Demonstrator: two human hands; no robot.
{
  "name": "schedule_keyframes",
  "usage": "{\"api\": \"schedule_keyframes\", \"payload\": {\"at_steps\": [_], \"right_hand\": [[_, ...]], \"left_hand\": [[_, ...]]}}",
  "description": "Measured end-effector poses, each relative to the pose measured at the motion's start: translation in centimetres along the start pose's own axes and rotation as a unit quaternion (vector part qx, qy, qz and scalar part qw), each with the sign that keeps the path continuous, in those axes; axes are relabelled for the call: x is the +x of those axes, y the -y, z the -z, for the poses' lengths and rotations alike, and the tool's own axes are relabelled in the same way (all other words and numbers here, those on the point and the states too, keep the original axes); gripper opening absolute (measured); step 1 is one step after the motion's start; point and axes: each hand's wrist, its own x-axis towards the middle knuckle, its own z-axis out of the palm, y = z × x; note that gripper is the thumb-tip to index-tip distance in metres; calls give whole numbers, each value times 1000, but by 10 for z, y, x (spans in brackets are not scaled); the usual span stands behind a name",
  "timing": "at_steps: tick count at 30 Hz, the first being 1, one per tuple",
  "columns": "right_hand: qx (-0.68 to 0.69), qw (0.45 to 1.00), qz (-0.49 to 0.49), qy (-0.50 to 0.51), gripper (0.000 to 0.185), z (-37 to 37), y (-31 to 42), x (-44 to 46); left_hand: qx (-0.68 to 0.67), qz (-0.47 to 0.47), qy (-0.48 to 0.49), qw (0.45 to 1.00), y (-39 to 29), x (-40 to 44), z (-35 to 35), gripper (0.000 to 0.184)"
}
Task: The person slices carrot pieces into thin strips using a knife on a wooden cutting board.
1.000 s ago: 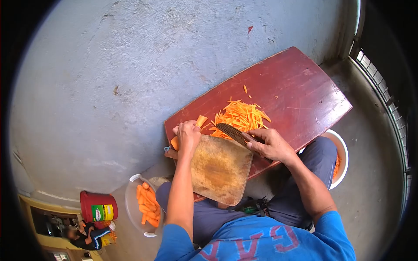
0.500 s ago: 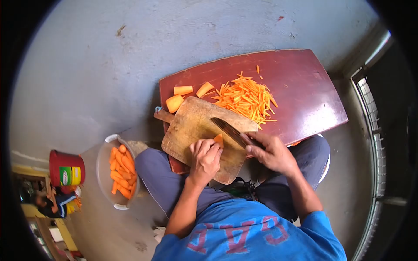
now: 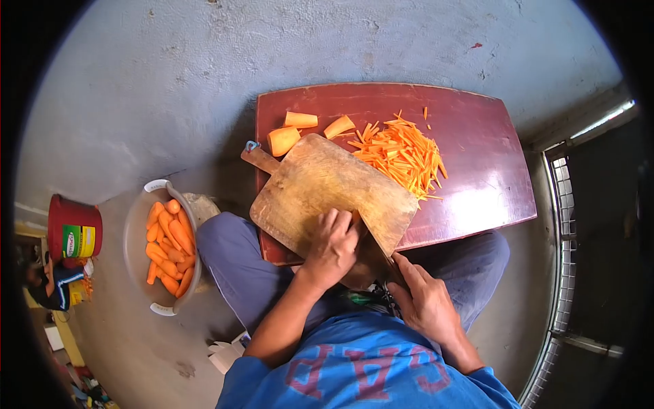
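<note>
My left hand (image 3: pixel 334 247) rests on the wooden cutting board (image 3: pixel 320 184), its fingers curled over a carrot piece (image 3: pixel 355 217) that is mostly hidden. In my right hand (image 3: pixel 424 298) is the handle of a knife (image 3: pixel 378 249), whose dark blade lies beside my left fingers at the board's lower right edge. Beyond the board, a pile of carrot strips (image 3: pixel 402 155) lies on the red table (image 3: pixel 477 150). Three thick carrot chunks (image 3: pixel 283 140) sit near the board's handle.
On the floor at left stands a clear basin (image 3: pixel 136 273) holding several whole carrots (image 3: pixel 170 245). Farther left are a red bucket (image 3: pixel 75 228) and another person (image 3: pixel 49 283). A blue-grey wall (image 3: pixel 306 48) runs behind the table. A metal grille (image 3: pixel 565 225) is at right.
My left hand went from the board's far left side to its near part, onto a carrot piece. The knife came down beside those fingers. The view has also turned.
</note>
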Motion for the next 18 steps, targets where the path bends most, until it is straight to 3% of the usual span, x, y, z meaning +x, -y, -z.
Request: {"api": "schedule_keyframes", "payload": {"at_steps": [5, 14, 18], "right_hand": [[9, 1000, -21, 1, 66, -1, -4, -3], [-45, 996, -40, 71, 58, 27, 7, 7], [-42, 998, 11, 44, 55, 5, -10, 35]], "left_hand": [[-28, 12, 2, 1000, -6, 3, -3, 27], [-54, 9, -1, 998, -5, 6, 1, 21], [-55, 13, -4, 998, -3, 3, 0, 21]]}}
